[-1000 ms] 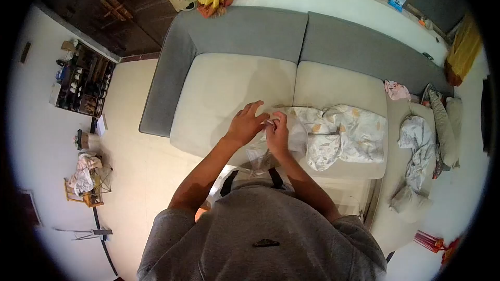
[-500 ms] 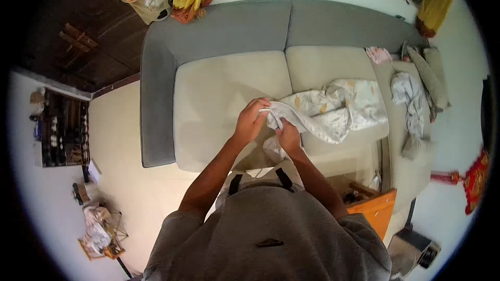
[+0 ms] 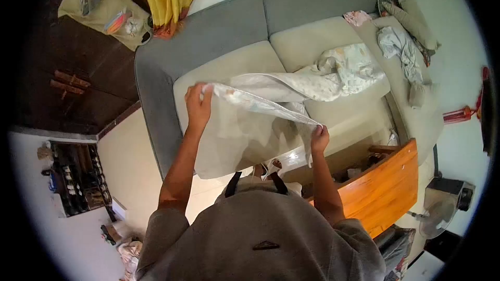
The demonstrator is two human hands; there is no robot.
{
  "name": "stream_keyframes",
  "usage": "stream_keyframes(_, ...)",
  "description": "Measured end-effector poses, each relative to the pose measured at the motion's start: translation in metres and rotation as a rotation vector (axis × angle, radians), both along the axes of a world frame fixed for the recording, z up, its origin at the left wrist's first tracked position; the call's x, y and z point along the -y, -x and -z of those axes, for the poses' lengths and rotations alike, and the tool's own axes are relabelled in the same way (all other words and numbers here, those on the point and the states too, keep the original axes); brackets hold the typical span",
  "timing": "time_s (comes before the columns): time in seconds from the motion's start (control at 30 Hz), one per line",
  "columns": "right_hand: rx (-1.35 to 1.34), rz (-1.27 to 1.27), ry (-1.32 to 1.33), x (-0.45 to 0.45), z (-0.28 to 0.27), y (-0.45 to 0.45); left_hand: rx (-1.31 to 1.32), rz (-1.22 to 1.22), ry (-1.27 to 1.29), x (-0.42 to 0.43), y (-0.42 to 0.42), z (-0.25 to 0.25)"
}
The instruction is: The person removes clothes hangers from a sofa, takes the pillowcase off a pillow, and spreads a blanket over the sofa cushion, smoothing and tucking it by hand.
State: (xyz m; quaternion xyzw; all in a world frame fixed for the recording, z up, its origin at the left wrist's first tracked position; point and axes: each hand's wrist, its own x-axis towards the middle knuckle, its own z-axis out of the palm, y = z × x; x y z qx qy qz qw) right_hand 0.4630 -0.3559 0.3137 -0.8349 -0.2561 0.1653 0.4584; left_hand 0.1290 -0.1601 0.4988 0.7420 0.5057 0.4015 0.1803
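Observation:
A thin white cloth [image 3: 320, 85] with a pale leaf-like pattern stretches across the sofa seat; whether it is a sheet or a cover I cannot tell. My left hand [image 3: 198, 108] is closed on one corner of it, above the left seat cushion. Closer to me on the right, my right hand [image 3: 320, 139] pinches another part of the same edge. Between the hands the edge runs taut and slanting, and a loose flap hangs below my right hand. The far end lies bunched on the right cushion.
Beneath the cloth is a grey sofa [image 3: 216, 39] with beige cushions. A wooden table [image 3: 383, 190] stands close on my right, a fan [image 3: 437, 218] beyond it. Crumpled clothing [image 3: 401, 52] and pillows [image 3: 416, 21] lie at the sofa's right end.
My hands have moved apart, the left going left and up, the right going right. The cloth edge, gathered between them before, is now drawn out taut. The view has turned somewhat.

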Motion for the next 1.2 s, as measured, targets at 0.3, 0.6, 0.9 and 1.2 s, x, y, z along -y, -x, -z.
stream_keyframes(0.3, -0.186, -0.393, -0.176, 0.005, -0.069, 0.078, -0.405, 0.522, 0.289, 0.092, -0.014, 0.075)
stream_keyframes(0.6, -0.103, -0.760, -0.106, 0.004, -0.133, 0.192, -0.183, 0.653, 0.668, 0.101, 0.005, 0.069)
stream_keyframes(0.9, 0.018, -0.207, -0.186, 0.017, -0.081, 0.289, 0.233, 0.654, 0.518, 0.087, 0.117, 0.024)
stream_keyframes(1.2, 0.077, -0.279, -0.340, -0.007, -0.188, 0.351, -0.376, 0.659, 0.682, 0.077, 0.179, 0.127)
